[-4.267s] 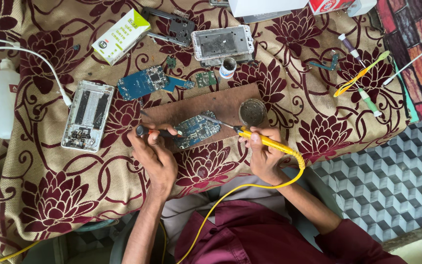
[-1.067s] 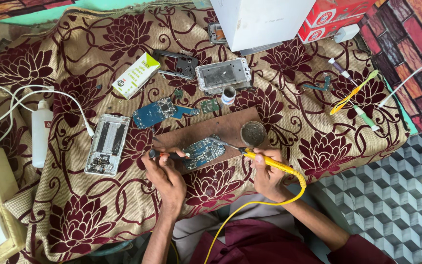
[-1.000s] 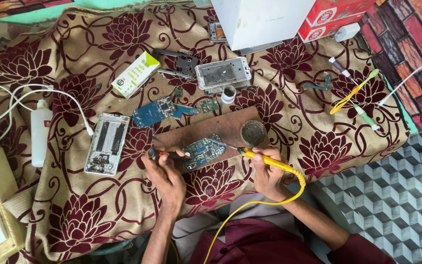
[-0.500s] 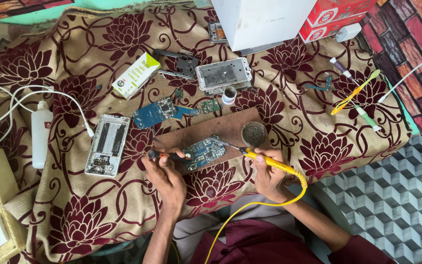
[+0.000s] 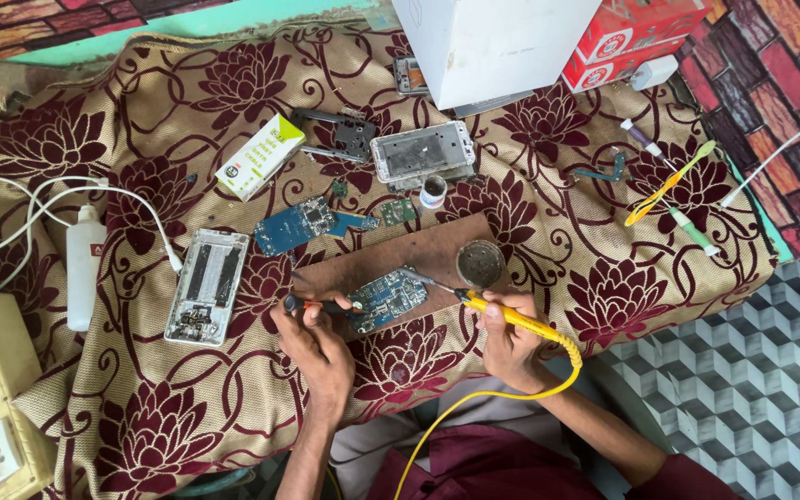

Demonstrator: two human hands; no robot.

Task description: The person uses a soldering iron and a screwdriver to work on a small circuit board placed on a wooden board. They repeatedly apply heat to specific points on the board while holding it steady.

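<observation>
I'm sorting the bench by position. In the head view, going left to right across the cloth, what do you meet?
White bottle → opened phone shell → left hand → blue circuit board → round tin → right hand holding the yellow soldering iron → green toothbrush.

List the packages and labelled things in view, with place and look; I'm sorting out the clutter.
Small carton: upper left on the cloth, lying flat, oblong, white and green.
Red boxes: top right, stacked, red with white patches.
White box: top centre, large, plain.
White bottle: left, lying down, small red label.
</observation>
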